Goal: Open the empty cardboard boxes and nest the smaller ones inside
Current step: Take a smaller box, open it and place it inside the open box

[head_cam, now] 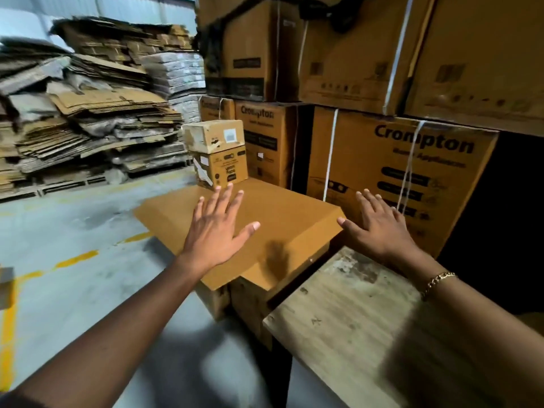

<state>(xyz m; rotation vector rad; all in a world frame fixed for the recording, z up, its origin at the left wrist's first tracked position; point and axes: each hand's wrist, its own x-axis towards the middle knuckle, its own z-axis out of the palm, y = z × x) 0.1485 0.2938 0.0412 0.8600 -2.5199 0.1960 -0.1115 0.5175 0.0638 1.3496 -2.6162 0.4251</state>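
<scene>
A warehouse: strapped cartons (394, 169) stacked high, flattened cardboard (88, 113) piled.

Bare along both forearms (123, 328); bare too at left hand (219, 231) and right hand (379, 228), with short, neat fingernails; ringed at the right wrist by a gold-coloured chain bracelet (438, 282) of chunky interlocked links, loosely fitted.

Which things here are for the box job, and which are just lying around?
For the job: large brown box, pale small box, printed small box under it, left hand, right hand.
Just lying about: flattened cardboard pile, strapped Crompton cartons, worn wooden tabletop.
</scene>
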